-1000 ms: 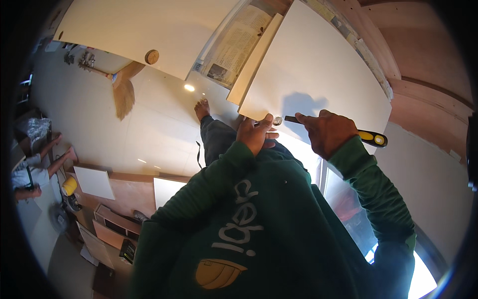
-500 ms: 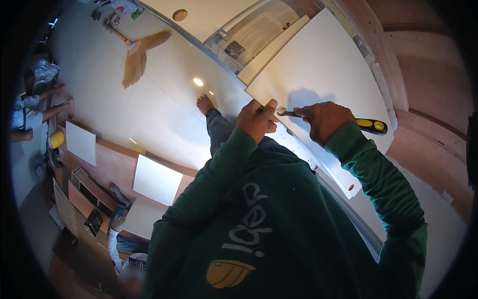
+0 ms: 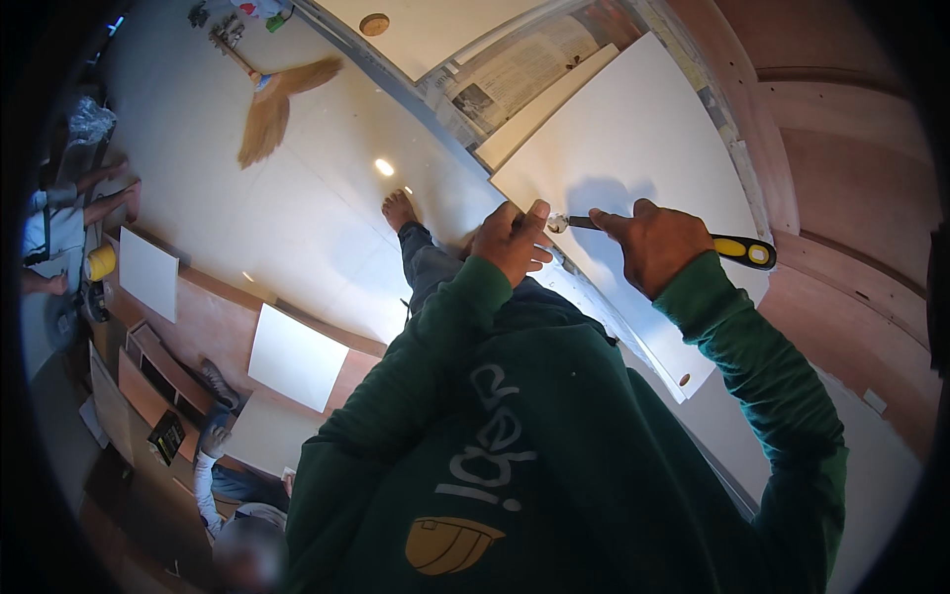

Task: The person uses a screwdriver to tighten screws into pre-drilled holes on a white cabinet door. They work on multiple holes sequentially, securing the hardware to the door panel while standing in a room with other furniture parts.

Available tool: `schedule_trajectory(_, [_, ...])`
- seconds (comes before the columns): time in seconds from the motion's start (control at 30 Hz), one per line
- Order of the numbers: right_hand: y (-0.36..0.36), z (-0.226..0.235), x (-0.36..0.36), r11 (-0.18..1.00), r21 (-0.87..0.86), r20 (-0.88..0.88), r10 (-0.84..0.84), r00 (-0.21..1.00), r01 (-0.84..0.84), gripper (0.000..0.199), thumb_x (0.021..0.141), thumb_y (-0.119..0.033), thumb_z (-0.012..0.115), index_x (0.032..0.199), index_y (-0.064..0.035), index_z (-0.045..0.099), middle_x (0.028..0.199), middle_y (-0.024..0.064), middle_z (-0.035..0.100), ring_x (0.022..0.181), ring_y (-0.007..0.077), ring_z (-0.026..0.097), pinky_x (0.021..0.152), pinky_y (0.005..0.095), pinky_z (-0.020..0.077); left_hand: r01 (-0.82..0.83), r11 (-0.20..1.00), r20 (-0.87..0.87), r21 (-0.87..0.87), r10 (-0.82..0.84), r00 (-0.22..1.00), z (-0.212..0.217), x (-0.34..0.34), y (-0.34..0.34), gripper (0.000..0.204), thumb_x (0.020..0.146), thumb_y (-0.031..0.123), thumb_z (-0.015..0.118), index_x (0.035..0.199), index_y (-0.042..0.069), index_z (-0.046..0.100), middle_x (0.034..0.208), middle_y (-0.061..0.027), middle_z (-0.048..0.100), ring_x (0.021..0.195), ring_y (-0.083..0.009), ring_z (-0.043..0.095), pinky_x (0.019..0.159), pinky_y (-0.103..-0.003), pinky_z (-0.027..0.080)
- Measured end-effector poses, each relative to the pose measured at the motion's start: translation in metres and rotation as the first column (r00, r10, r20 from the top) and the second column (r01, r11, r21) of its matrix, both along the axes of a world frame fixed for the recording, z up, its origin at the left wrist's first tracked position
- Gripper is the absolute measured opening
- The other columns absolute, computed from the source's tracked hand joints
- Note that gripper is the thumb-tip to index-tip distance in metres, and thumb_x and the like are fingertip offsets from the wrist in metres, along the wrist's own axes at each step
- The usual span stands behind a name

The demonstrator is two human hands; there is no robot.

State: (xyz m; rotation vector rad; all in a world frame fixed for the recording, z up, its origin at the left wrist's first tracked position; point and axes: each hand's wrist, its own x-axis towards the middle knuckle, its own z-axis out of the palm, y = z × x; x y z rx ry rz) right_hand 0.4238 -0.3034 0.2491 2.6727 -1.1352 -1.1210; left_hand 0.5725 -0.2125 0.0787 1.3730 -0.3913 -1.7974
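Observation:
A white panel [image 3: 633,129] lies in front of me, with a small round recess [image 3: 557,224] close to its near edge. My right hand [image 3: 665,246] is closed around a chisel [image 3: 744,250] with a black and yellow handle. Its metal blade reaches left to the recess, while the handle's end sticks out behind my hand. At the panel's edge beside the recess, my left hand [image 3: 510,243] grips with its thumb near the blade tip and its fingers curled. What lies under those fingers is hidden.
Newspaper [image 3: 524,84] and another panel with a round hole [image 3: 396,45] lie beyond. A broom [image 3: 282,104] rests on the floor at left. White boards [image 3: 297,356] stand at lower left, near another person [image 3: 247,495]. Pinkish wooden panelling [image 3: 841,158] rises at right.
The whole view has shifted slightly. My right hand and the chisel have moved a little to the right, with the blade tip still at the recess. My left hand stays almost in place.

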Motion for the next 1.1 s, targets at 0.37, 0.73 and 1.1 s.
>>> schedule_trajectory(0.37, [0.004,-0.015,-0.003,0.999,-0.043,0.107,0.033,0.994,-0.028,0.039,0.100,-0.014,0.063,0.133,-0.0300,0.075,0.088,0.0132,0.072,0.069,0.0280,0.074,0.062,0.0391,0.0602,-0.080,0.990,0.102,-0.113,0.092,0.991,0.001,-0.013,0.012,0.050,0.107,0.046,0.061,0.112,-0.004,0.057,0.091,-0.0146,0.072,0.074,-0.0194,0.075,0.068,-0.031,0.062])
schedule_trajectory(0.73, [-0.026,-0.025,0.019,0.984,0.017,0.002,0.180,0.984,-0.180,0.034,0.093,-0.015,0.068,0.122,-0.0297,0.078,0.094,0.0112,0.075,0.080,0.0288,0.076,0.072,0.0406,0.0607,-0.109,0.990,0.069,-0.093,0.116,0.991,0.010,-0.015,0.015,0.047,0.109,0.041,0.060,0.116,-0.006,0.057,0.095,-0.0156,0.071,0.070,-0.0199,0.073,0.064,-0.029,0.062])
schedule_trajectory(1.1, [-0.022,-0.003,0.003,0.985,-0.014,-0.024,0.173,0.985,-0.173,0.028,0.101,-0.021,0.065,0.127,-0.0213,0.076,0.090,0.0131,0.076,0.073,0.0283,0.076,0.066,0.0405,0.0615,-0.114,0.991,0.012,-0.067,0.115,0.993,-0.002,-0.017,0.015,0.050,0.110,0.047,0.055,0.115,-0.004,0.056,0.100,-0.0170,0.071,0.086,-0.0237,0.076,0.071,-0.034,0.065])
